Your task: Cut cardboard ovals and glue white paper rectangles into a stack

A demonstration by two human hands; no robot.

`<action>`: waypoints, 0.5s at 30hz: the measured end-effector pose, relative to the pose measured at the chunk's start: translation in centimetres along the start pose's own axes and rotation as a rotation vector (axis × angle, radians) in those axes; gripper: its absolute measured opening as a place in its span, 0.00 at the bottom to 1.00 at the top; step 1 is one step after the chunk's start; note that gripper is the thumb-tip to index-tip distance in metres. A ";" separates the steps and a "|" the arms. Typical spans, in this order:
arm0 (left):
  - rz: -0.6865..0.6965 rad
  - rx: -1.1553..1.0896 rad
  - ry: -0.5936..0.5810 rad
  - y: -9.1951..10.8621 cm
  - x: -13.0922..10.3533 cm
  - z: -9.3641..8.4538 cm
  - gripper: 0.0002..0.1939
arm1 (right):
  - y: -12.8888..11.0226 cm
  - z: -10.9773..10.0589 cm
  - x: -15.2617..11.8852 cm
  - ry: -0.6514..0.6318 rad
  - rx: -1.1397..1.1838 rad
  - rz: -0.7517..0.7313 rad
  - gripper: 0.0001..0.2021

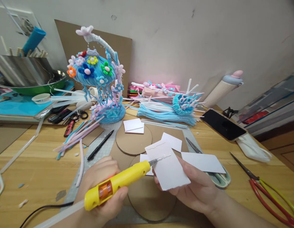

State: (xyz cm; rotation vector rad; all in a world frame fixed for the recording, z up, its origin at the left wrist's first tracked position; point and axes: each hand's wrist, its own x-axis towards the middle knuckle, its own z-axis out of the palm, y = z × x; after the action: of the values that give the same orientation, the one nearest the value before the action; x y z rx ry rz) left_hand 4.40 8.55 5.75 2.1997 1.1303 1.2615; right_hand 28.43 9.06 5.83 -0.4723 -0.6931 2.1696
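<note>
One yellow glue gun [125, 180] lies across the left hand [96, 175], whose fingers curl round its body with the thumb along the lower side. Its metal nozzle [153, 161] meets a white card [169, 174] beside a bead of clear glue [164, 156]. The right hand [196, 180] pinches that card between thumb and fingers, its face tilted upward, above a cardboard circle [153, 202] on the worktop [47, 158].
</note>
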 end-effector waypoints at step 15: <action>-0.057 -0.102 -0.041 -0.3 -0.2 -0.1 0.10 | 0.2 -0.8 0.1 0.030 0.000 0.007 0.20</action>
State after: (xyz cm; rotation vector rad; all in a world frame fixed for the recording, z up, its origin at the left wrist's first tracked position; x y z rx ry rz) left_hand 4.12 8.60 5.52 2.0954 1.0804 1.2168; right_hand 28.73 9.30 5.06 -0.5072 -0.6754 2.1652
